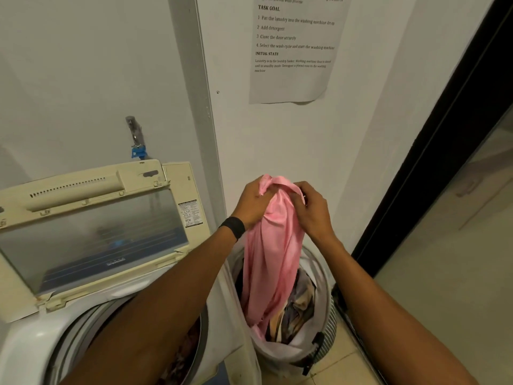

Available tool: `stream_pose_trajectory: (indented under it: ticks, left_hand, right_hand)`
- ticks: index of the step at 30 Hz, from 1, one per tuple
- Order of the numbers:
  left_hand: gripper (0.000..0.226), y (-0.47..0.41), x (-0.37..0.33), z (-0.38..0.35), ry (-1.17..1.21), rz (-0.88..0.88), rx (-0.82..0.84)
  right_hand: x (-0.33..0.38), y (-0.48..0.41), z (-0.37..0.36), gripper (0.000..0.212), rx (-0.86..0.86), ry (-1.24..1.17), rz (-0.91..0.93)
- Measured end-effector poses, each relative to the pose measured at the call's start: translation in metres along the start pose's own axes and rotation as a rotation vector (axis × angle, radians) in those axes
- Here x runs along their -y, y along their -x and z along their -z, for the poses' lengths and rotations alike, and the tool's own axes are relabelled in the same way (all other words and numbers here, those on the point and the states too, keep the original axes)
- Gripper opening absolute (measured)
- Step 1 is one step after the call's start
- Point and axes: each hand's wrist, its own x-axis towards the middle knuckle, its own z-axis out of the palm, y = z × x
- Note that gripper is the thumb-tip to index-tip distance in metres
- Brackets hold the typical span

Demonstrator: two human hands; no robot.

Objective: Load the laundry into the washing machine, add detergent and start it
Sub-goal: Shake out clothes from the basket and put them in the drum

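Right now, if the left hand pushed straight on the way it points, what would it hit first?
The left hand grips the pink garment; carried straight on, it would probably meet the white wall behind the laundry basket, though depth is unclear.

A pink garment (273, 254) hangs, tail inside the laundry basket (327, 315).

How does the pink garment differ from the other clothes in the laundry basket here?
The pink garment hangs long, gripped at its top by the left hand and right hand; the other clothes lie crumpled low in the laundry basket. The pink garment is one plain colour; the other clothes mix grey, tan and dark. Shared: the garment's lower end reaches into that basket too.
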Motion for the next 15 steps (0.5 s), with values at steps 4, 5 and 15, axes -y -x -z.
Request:
stream_pose_trajectory:
  ticks: [4, 5, 15]
  left_hand:
    - [0.033, -0.01, -0.008, 0.011, 0.021, 0.036, -0.041]
    - [0.03, -0.01, -0.009, 0.011, 0.018, 0.027, -0.043]
    - [0.05, -0.001, -0.032, -0.006, 0.005, -0.126, 0.119]
  right_hand:
    - [-0.038, 0.031, -0.005, 0.021, -0.05, 0.128, -0.161]
    - [-0.039, 0.034, -0.007, 0.022, -0.083, 0.082, -0.214]
    - [0.066, -0.046, 0.035, 0.019, -0.13, -0.167, -0.015]
